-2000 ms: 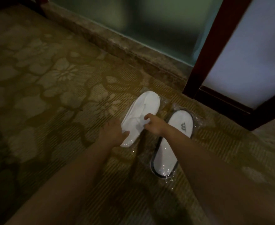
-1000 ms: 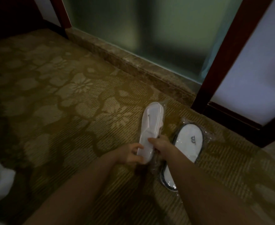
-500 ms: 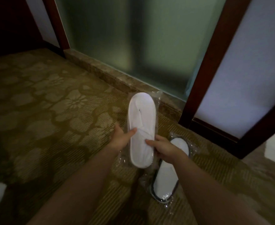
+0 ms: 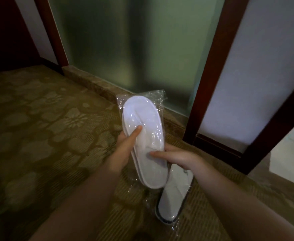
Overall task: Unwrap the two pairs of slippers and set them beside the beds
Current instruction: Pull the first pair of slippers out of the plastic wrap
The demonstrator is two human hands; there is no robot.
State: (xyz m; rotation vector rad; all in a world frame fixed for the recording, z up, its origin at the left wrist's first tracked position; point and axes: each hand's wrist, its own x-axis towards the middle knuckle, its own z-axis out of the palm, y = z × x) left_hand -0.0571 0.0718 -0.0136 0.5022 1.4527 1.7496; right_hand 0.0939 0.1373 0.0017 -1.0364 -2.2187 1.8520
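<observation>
Both hands, left hand [image 4: 123,148] and right hand [image 4: 179,158], grip a light, soft wrapped slipper pair [image 4: 143,134]; its slippery film [image 4: 157,96] looks easiest pinched at the loose top.

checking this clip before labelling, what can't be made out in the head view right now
- Second wrapped pair on the carpet: its upper end is hidden behind the right hand and the held wrapped pair.
- Beds: none identifiable in the frame.
- Whether the held pair's wrap is opened: its lower end is unclear.
- Behind the frosted glass: blurred.
</observation>
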